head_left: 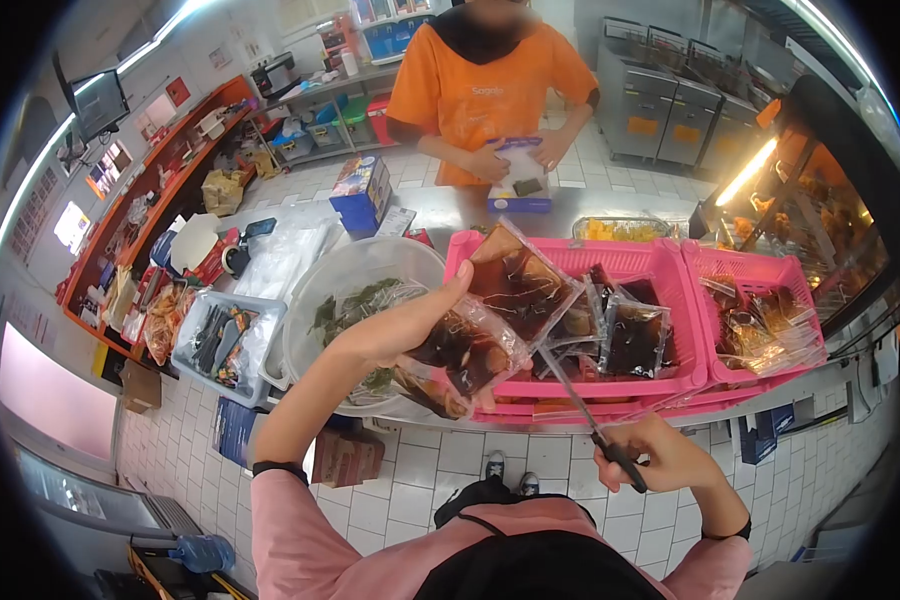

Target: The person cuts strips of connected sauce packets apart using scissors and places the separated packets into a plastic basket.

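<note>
My left hand (400, 330) is wrapped round clear plastic packets of dark brown liquid. One sauce packet (522, 280) rises above my fingers, and another packet (480, 355) hangs lower on the near side. In my right hand (665, 455) is a pair of scissors (625, 466), its blades pointing up and left towards the packets. The blade tips are close to the packets' edge; whether they touch it, I cannot tell. Beneath the packets stands a pink basket (638, 257) with several similar packets inside.
Left of the basket is a translucent tub (298, 325) holding green leafy packets. A grey bin (192, 355) stands further left. A second pink basket (715, 320) sits at right, beside a lit glass display case (820, 215). Across the counter, a person in orange (495, 75) holds a box (518, 205).
</note>
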Motion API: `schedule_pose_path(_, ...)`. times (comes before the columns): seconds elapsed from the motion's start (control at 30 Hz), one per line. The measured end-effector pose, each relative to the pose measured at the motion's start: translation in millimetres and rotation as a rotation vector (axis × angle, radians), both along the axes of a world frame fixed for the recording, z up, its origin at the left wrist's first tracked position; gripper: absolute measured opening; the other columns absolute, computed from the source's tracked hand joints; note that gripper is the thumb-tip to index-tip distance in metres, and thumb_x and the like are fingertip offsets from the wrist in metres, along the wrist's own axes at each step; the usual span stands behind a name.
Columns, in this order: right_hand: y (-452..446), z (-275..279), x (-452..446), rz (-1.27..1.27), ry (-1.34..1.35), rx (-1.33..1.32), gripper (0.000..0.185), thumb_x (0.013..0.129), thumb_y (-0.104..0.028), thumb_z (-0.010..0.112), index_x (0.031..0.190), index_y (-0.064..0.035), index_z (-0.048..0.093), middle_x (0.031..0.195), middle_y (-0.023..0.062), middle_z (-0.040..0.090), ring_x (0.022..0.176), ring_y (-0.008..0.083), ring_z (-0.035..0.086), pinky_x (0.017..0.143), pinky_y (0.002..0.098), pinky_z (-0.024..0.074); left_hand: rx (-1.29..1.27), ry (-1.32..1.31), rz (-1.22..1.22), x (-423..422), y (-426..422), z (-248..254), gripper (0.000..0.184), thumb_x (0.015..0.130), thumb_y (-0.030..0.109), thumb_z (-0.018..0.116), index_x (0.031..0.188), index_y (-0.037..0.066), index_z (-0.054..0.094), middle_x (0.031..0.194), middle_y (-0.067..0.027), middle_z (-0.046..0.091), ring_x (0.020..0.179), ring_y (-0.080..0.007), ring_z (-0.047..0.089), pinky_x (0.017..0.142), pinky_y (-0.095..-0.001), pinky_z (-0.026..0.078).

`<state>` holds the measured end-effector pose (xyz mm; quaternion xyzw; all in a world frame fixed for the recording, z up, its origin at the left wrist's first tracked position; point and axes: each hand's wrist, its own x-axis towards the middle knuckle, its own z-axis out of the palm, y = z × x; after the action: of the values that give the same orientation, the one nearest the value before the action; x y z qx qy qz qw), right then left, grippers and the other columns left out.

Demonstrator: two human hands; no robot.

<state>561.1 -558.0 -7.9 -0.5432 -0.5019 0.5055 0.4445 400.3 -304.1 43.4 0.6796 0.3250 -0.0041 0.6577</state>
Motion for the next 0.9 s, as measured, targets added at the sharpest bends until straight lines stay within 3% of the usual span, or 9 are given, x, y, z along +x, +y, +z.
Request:
schedule_pose_path(0.07, -2.8, -8.3, 7.4, 0.154, -0.324, -0.034, 0.027, 0.077, -0.025, 0.061, 0.076, 0.0005, 0.053, 0.058, 0.0041, 0.057, 0.048, 0.0090, 0.051, 0.044, 0.0220, 0.0371, 0.040, 0.018, -0.025, 0.7, -1.5, -3.4, 0.078, 0.081, 0.064, 0.031, 0.122, -0.002, 0.040, 0.115, -0.0124, 0.048, 0.102, -0.0159, 0.045, 0.089, -0.0284, 0.035)
schedule_pose_path(0.13, -3.5, -1.8, 7.5, 0.154, -0.349, -0.046, 0.023, 0.077, -0.021, 0.061, 0.075, 0.0005, 0.054, 0.058, 0.0037, 0.058, 0.047, 0.0086, 0.051, 0.043, 0.0220, 0.0370, 0.155, -0.102, -0.034, -0.5, 4.1, -17.6, 0.082, 0.081, 0.065, 0.027, 0.130, -0.001, 0.026, 0.128, -0.0160, 0.036, 0.116, -0.0208, 0.035, 0.097, -0.0308, 0.026)
schedule_pose_path(0.23, -5.7, 14.8, 9.2, 0.190, -0.404, -0.061, 0.018, 0.076, -0.016, 0.061, 0.074, 0.0005, 0.055, 0.058, 0.0033, 0.058, 0.047, 0.0079, 0.051, 0.042, 0.0216, 0.0367, 0.058, -0.043, -0.058, -2.5, 10.7, -16.0, 0.082, 0.082, 0.065, 0.023, 0.132, 0.000, 0.021, 0.133, -0.0175, 0.028, 0.122, -0.0233, 0.028, 0.100, -0.0304, 0.021)
schedule_pose_path(0.37, -1.7, 19.0, 7.7, 0.153, -0.432, -0.082, 0.014, 0.076, -0.011, 0.060, 0.071, 0.0003, 0.054, 0.056, 0.0030, 0.056, 0.048, 0.0061, 0.050, 0.042, 0.0204, 0.0357, 0.098, -0.113, -0.002, -2.3, -0.3, -4.5, 0.083, 0.082, 0.065, 0.020, 0.131, -0.002, 0.024, 0.131, -0.0201, 0.031, 0.121, -0.0244, 0.029, 0.100, -0.0308, 0.020)
schedule_pose_path(0.4, 0.7, 14.1, 6.9, 0.149, -0.430, -0.085, 0.014, 0.076, -0.011, 0.060, 0.071, 0.0003, 0.054, 0.056, 0.0030, 0.056, 0.048, 0.0061, 0.050, 0.042, 0.0204, 0.0357, 0.253, -0.040, 0.015, -2.6, -3.6, -5.8, 0.082, 0.082, 0.064, 0.019, 0.128, -0.003, 0.028, 0.129, -0.0212, 0.034, 0.120, -0.0252, 0.032, 0.100, -0.0306, 0.021)
schedule_pose_path(0.47, 9.6, 0.9, 4.5, 0.076, -0.241, -0.032, 0.037, 0.076, -0.030, 0.065, 0.060, -0.0020, 0.047, 0.042, 0.0024, 0.039, 0.039, 0.0085, 0.035, 0.038, 0.0257, 0.0263, 0.407, 0.033, 0.023, -0.6, -12.4, -3.3, 0.082, 0.083, 0.064, 0.017, 0.125, -0.005, 0.032, 0.126, -0.0224, 0.036, 0.118, -0.0261, 0.034, 0.099, -0.0304, 0.021)
schedule_pose_path(0.63, 20.9, 8.5, 2.0, 0.065, -0.147, -0.053, 0.036, 0.076, -0.030, 0.065, 0.063, -0.0013, 0.048, 0.045, 0.0022, 0.041, 0.041, 0.0084, 0.035, 0.039, 0.0250, 0.0273, 0.494, -0.090, -0.044, 1.5, -20.5, -3.2, 0.077, 0.086, 0.059, 0.017, 0.112, -0.009, 0.043, 0.110, -0.0216, 0.048, 0.104, -0.0265, 0.043, 0.094, -0.0291, 0.027)
schedule_pose_path(0.7, 14.7, 16.0, 9.0, 0.176, -0.252, -0.122, 0.021, 0.075, -0.018, 0.062, 0.071, 0.0011, 0.053, 0.055, 0.0020, 0.052, 0.049, 0.0055, 0.047, 0.043, 0.0211, 0.0359, 0.477, -0.143, -0.030, -0.8, -13.2, -7.5, 0.076, 0.086, 0.058, 0.017, 0.110, -0.009, 0.044, 0.109, -0.0209, 0.049, 0.103, -0.0256, 0.043, 0.094, -0.0290, 0.027)
schedule_pose_path(0.9, 6.0, 11.7, 14.0, 0.205, -0.351, -0.127, 0.025, 0.074, -0.023, 0.063, 0.070, -0.0006, 0.053, 0.055, 0.0006, 0.050, 0.048, 0.0065, 0.045, 0.043, 0.0225, 0.0355, 0.455, -0.099, 0.018, -10.9, -19.9, 5.6, 0.073, 0.088, 0.055, 0.017, 0.110, -0.009, 0.044, 0.108, -0.0188, 0.050, 0.101, -0.0223, 0.044, 0.092, -0.0285, 0.029)
